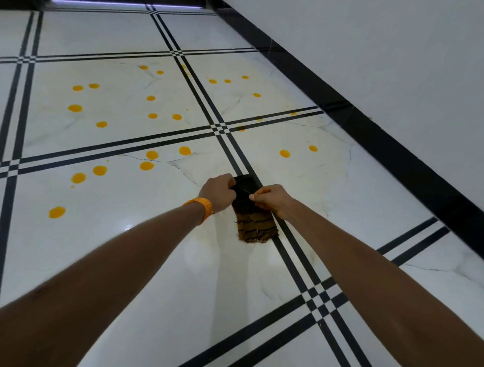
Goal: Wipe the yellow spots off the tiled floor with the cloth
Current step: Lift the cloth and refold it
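A dark cloth (pixel 252 222) with a brown, black-striped fringed end hangs between both hands above the white tiled floor (pixel 162 248). My left hand (pixel 218 192), an orange band on its wrist, grips the cloth's upper left edge. My right hand (pixel 272 199) pinches the upper right edge. Several yellow spots (pixel 147 165) dot the tiles beyond and to the left of the hands. One larger spot (pixel 56 212) lies at the left, and two spots (pixel 285 153) lie to the right of the black tile lines.
Black double lines (pixel 293 251) cross the floor in a grid. A black skirting strip (pixel 392 149) runs along the white wall (pixel 392 65) on the right. A dark threshold (pixel 125 2) edges the far end.
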A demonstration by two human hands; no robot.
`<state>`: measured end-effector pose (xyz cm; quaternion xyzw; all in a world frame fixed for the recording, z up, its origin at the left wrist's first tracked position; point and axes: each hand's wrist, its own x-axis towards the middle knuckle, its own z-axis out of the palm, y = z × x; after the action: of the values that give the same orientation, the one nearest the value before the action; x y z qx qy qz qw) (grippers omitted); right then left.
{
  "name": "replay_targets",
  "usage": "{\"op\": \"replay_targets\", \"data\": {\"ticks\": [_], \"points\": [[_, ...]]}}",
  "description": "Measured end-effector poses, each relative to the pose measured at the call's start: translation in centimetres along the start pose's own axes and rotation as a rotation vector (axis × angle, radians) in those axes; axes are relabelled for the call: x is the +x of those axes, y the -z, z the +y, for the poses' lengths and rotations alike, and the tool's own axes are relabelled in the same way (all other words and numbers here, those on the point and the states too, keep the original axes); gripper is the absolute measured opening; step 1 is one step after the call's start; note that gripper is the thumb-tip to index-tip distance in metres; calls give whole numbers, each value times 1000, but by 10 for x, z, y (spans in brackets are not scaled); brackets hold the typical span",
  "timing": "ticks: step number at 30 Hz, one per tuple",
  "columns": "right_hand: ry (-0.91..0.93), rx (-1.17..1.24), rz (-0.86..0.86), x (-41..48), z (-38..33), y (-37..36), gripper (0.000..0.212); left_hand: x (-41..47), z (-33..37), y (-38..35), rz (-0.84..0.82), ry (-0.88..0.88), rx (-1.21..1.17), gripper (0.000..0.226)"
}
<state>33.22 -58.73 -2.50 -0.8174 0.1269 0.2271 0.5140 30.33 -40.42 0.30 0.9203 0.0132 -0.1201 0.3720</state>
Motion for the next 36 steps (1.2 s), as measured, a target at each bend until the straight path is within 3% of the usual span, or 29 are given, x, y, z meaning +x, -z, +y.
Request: {"op": "replay_targets", "data": {"ticks": [4, 7, 9, 13, 18, 22, 24, 28, 31, 36], "points": [[98, 105, -92, -17, -24, 26, 13, 2, 12, 2, 18, -10, -188, 54], [181, 111, -165, -31, -54, 47, 11, 4, 30, 6, 19, -104, -196, 71], [214, 97, -177, -42, -73, 57, 9, 7, 45, 12, 39, -163, -209, 63], [313, 39, -122, -58, -100, 68, 8, 7, 62, 30, -4, -204, -332, 22], [392, -198, -11, -73, -104, 75, 27, -4, 74, 50, 0, -272, -342, 26], [484, -638, 155, -76, -107, 76, 15, -11, 85, 65, 48, -345, -231, 24], [476, -731, 233, -80, -105, 77, 16, -18, 91, 73, 82, -364, -243, 18], [370, -694, 214, -88, -106, 81, 21, -30, 97, 86, 141, -306, -311, 16], [366, -647, 143, -104, -124, 83, 16, -37, 87, 93, 204, -195, -333, 33], [452, -796, 112, -116, -135, 78, 10, -47, 74, 99, 88, -123, -439, 40]]}}
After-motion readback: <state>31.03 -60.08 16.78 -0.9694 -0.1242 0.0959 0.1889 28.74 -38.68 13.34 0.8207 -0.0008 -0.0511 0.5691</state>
